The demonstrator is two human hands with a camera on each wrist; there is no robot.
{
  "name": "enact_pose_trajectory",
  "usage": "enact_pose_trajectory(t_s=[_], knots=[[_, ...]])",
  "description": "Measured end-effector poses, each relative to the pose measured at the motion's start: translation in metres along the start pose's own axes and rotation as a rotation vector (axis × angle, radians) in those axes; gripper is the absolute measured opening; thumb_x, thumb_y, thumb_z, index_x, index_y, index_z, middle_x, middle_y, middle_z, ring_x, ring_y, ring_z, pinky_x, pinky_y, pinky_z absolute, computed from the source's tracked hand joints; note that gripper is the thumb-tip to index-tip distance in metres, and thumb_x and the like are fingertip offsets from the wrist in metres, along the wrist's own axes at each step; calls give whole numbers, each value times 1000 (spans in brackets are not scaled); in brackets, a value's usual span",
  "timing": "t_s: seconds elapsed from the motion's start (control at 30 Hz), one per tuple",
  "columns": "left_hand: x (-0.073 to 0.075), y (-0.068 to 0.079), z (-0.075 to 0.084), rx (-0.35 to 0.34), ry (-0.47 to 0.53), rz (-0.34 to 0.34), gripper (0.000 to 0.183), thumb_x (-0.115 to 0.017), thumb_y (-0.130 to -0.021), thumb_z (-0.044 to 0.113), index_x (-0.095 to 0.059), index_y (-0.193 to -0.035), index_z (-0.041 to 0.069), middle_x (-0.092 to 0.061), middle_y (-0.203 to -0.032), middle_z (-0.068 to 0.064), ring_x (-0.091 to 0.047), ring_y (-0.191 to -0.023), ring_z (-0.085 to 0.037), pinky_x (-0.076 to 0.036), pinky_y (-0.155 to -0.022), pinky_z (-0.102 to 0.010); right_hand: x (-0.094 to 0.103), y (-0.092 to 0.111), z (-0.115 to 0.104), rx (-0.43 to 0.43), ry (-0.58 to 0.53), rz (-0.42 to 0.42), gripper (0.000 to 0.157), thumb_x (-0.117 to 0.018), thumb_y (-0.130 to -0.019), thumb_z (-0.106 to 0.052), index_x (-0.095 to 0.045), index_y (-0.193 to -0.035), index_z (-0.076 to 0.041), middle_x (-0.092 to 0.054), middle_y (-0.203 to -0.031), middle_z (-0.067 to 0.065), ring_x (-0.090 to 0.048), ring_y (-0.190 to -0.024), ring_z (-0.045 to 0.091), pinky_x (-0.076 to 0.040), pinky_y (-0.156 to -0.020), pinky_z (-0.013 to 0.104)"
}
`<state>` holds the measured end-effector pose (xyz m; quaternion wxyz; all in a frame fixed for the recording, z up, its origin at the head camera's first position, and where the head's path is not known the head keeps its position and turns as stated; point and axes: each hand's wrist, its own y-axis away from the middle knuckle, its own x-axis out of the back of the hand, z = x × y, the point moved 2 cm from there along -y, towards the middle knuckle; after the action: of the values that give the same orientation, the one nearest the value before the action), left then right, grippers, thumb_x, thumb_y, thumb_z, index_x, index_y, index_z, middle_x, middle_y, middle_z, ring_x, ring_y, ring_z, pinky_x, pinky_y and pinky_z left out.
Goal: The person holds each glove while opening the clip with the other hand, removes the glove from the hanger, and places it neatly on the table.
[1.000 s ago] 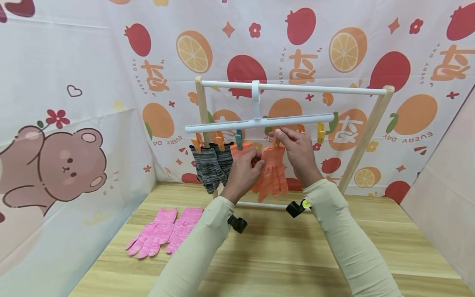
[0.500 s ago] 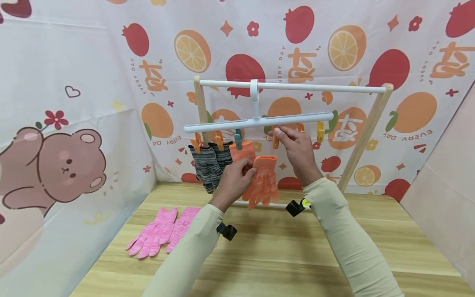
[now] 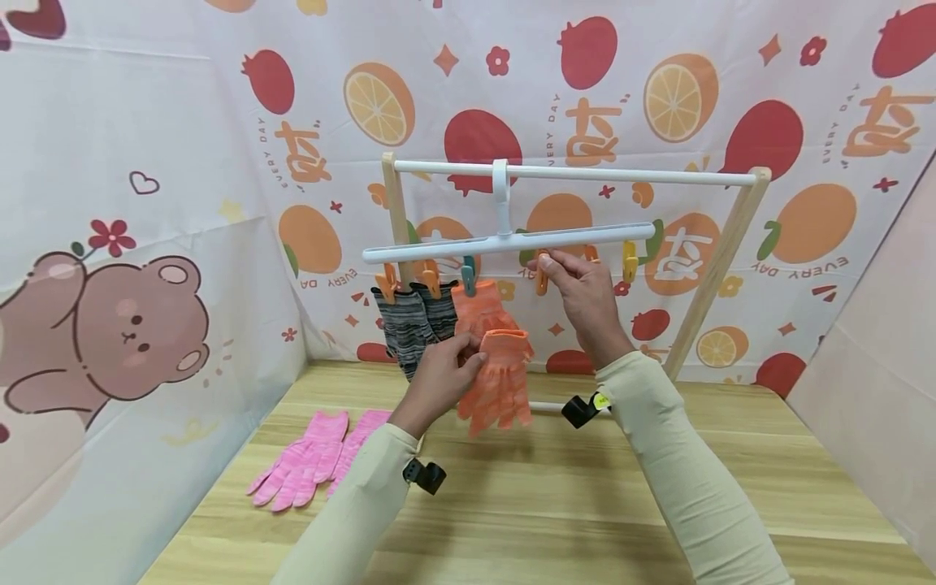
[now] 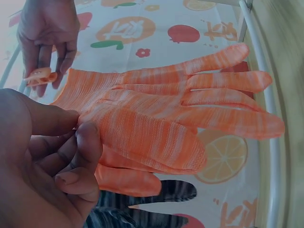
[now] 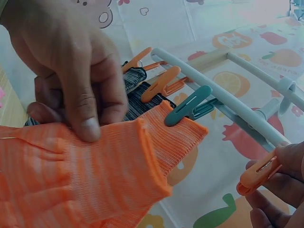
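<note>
My left hand [image 3: 439,378] pinches an orange knitted glove [image 3: 504,378] by the side of its cuff, fingers of the glove hanging down. Up at the hanger bar, my right hand [image 3: 588,301] pinches an orange clothespin [image 3: 542,276], and nothing is in the clip. A second orange glove [image 3: 478,302] hangs from a teal clothespin [image 3: 469,276], partly behind the held one. Left of it, two grey-black striped gloves [image 3: 402,321] hang from orange clothespins [image 5: 161,84]. The left wrist view shows the held glove [image 4: 142,128] spread sideways, with thumb and fingers on its cuff.
A white hanger [image 3: 585,236] hooks over the top rod of a wood-and-white rack [image 3: 720,272]. Its right end bears a yellow clothespin [image 3: 630,262] and another orange one [image 3: 591,253]. Two pink gloves [image 3: 300,463] lie on the wooden table [image 3: 585,504] at left.
The orange glove has come away from the orange clothespin in my right hand. My left hand has carried it down and to the left, while my right hand stays at the clothespin.
</note>
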<state>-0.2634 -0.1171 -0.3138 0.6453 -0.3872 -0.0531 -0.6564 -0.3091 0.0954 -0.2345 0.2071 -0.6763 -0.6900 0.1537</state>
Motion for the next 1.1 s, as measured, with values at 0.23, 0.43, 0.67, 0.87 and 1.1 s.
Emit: enact_pose_trajectory(t_s=[0.23, 0.43, 0.67, 0.87, 1.1], knots=[[1, 9, -12, 36, 1, -23, 6, -65, -100, 14, -71, -101, 12, -63, -80, 3, -54, -68, -16, -47, -64, -34, -1, 1, 0, -5, -13, -3, 37, -64, -102, -24, -67, -132, -1, -72, -120, 15, -55, -129, 18, -35, -115, 45], [1, 16, -20, 63, 9, -53, 5, -66, -99, 12, -71, -101, 10, -65, -82, 2, -56, -71, -15, -48, -66, -34, -1, 0, 0, 16, -6, -11, 35, -63, -103, -24, -68, -130, -3, -72, -119, 15, -57, -127, 18, -36, -115, 45], [-4, 22, -32, 118, 30, -84, 4, -66, -99, 12, -70, -99, 10, -65, -82, 1, -56, -68, -15, -48, -63, -34, -1, -1, 0, 4, -10, -8, 37, -64, -102, -25, -68, -132, -5, -71, -121, 14, -56, -127, 19, -35, -115, 45], [-7, 27, -43, 168, 91, -103, 5, -66, -99, 9, -70, -99, 7, -64, -77, -1, -57, -59, -16, -49, -59, -34, -2, -1, 0, 1, -15, -8, 37, -63, -102, -25, -67, -133, -4, -72, -119, 15, -57, -125, 19, -37, -114, 45], [-9, 32, -62, 218, 138, -108, 6, -64, -99, 7, -70, -99, 4, -62, -71, -3, -59, -55, -21, -50, -57, -34, -2, 1, -1, -4, -2, 2, 39, -63, -103, -25, -65, -135, -3, -71, -122, 14, -56, -127, 20, -36, -115, 45]])
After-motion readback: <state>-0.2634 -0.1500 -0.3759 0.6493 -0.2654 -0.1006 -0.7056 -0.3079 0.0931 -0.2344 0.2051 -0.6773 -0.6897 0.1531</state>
